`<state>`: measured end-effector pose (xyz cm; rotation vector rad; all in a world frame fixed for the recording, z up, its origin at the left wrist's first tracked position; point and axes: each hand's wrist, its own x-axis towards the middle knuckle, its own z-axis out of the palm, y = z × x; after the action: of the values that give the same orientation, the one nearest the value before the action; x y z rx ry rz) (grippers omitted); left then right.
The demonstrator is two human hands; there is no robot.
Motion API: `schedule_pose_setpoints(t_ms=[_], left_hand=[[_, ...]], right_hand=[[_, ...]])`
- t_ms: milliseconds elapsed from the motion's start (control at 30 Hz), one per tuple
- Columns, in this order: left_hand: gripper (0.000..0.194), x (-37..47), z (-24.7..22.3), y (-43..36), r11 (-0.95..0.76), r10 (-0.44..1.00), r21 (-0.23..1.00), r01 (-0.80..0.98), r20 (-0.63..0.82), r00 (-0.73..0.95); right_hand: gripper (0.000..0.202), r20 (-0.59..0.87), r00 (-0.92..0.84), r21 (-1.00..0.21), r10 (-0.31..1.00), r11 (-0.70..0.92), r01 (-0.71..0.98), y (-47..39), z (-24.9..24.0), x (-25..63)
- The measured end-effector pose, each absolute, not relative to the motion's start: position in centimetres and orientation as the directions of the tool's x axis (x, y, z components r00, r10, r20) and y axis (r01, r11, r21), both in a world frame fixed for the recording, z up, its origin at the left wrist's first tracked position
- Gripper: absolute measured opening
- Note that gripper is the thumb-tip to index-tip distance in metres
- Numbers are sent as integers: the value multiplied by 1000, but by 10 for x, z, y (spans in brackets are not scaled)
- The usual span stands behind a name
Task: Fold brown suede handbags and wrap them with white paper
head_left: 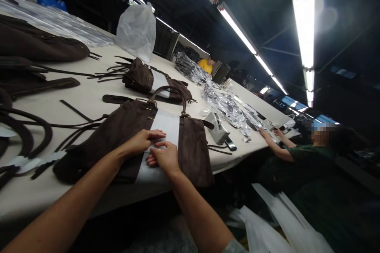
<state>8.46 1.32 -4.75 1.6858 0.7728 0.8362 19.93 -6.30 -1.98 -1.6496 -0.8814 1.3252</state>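
A dark brown handbag [194,154] lies on the pale tabletop near its front edge, its two handles pointing away from me. A white paper band [166,123] runs across the bag's middle. My left hand [142,140] rests over the left edge of the band, fingers extended to the right. Just beside it my right hand [166,157] lies over the band with its fingers bent loosely and spread a little. Neither hand shows anything held. Behind this bag sits a second brown bag [138,77] with a similar white band.
More brown bags [38,43] and straps fill the left side. A tape dispenser [218,128] and a phone [230,143] stand right of the bag. Plastic-wrapped items [225,104] line the table. A person in dark green [323,154] works at the right; white sheets [267,225] are below.
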Motion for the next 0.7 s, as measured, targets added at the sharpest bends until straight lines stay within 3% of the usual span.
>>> schedule_pose_setpoints(t_ms=[267, 500, 700], left_hand=[[49, 85, -43, 11, -212, 839, 974, 77, 141, 525], [62, 85, -41, 9, -235, 836, 966, 109, 144, 529], [55, 87, -45, 11, -265, 855, 952, 150, 160, 494]], right_hand=[[31, -504, 160, -847, 849, -522, 102, -56, -13, 202], [25, -518, 47, -835, 854, -517, 188, -54, -13, 208], [33, -489, 0, -835, 872, -468, 288, -54, -19, 216]])
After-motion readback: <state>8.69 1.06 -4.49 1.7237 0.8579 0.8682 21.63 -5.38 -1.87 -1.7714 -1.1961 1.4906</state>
